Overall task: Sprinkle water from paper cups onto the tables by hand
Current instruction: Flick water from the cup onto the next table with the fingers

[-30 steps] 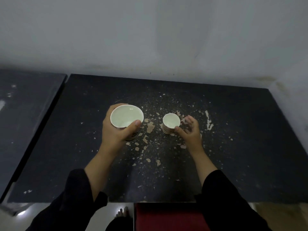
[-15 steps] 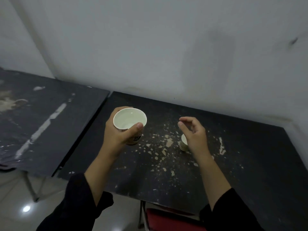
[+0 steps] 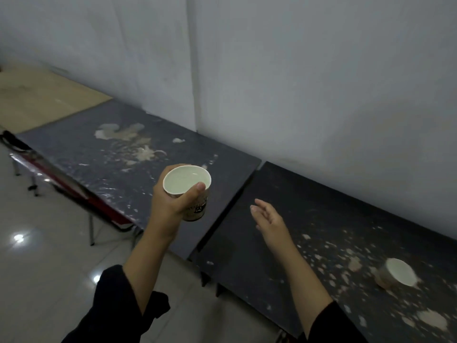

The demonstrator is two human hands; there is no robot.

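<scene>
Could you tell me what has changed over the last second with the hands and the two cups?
The right hand left the small cup and now hangs open over the dark table. The view swung left toward the neighbouring table. The left hand still holds the larger cup; the small cup stays put.

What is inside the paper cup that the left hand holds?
The paper cup in the left hand holds clear water, its surface glinting near the far rim. The depth of the water cannot be judged.

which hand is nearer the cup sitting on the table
Right. The right hand hovers open, left of the table cup; the left hand is farther left, holding another cup.
</scene>
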